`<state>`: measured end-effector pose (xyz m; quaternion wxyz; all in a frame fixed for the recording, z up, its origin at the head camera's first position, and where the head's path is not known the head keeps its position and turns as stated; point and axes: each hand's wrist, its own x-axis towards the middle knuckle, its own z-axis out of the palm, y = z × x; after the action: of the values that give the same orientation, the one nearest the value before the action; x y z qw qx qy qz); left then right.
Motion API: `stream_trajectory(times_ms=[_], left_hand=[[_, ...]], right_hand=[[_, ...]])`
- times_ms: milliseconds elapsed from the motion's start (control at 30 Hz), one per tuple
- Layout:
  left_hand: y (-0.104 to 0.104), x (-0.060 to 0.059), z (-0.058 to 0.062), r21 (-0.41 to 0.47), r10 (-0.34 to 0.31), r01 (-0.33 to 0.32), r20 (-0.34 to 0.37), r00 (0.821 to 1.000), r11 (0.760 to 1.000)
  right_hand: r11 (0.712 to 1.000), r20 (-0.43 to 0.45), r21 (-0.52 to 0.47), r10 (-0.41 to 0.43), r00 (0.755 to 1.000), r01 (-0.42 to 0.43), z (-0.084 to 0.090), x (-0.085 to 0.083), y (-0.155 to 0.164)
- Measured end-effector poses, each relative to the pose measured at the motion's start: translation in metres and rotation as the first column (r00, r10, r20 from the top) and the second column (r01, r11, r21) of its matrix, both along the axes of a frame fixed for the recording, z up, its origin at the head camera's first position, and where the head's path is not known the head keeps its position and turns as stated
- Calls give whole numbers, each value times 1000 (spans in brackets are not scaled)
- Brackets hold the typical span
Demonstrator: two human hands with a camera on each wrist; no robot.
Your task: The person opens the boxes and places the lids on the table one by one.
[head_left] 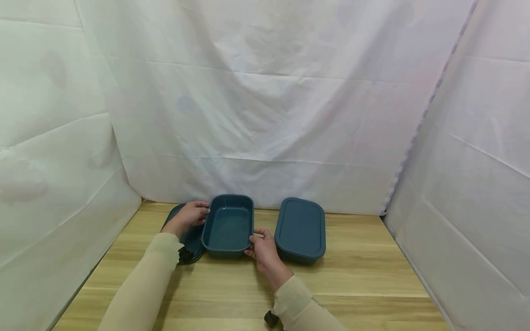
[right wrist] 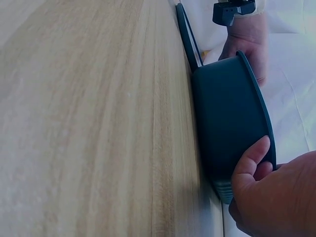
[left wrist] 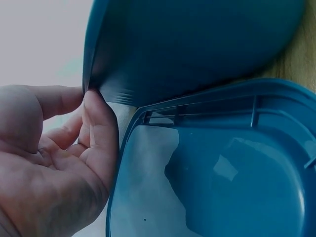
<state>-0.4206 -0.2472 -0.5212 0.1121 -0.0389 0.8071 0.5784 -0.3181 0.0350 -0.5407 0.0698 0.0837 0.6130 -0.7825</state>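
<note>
An open dark teal container [head_left: 228, 227] [left wrist: 197, 44] [right wrist: 227, 113] stands at the middle back of the wooden table [head_left: 352, 285]. Its left side overlaps a matching lid [head_left: 188, 241] [left wrist: 222, 173] [right wrist: 185, 34] that lies ribbed side up. My left hand [head_left: 198, 214] [left wrist: 86, 98] pinches the container's left rim near the far corner. My right hand [head_left: 256, 241] [right wrist: 264, 163] grips the near right corner, thumb on the outer wall. In the left wrist view the container's base hangs tilted above the lid.
A second teal container [head_left: 300, 228] with its lid on stands just right of my right hand. White sheets wall in the table at the back and both sides. Bare wood [right wrist: 89, 123] stretches toward the front edge.
</note>
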Motion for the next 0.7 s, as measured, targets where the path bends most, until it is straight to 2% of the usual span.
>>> stream_trajectory(times_ms=[167,467,700], left_hand=[[2,0,0,-19,5,-6,-17,1000,1000],[7,1,-1,-32,62,-63,-45,997,997],[6,0,0,-35,81,-82,-33,996,996]], right_hand=[[999,2,26,29,1000,-29,2,1,3],[996,23,65,64,998,-65,7,1,13],[982,34,120,140,990,-143,6,15,19]])
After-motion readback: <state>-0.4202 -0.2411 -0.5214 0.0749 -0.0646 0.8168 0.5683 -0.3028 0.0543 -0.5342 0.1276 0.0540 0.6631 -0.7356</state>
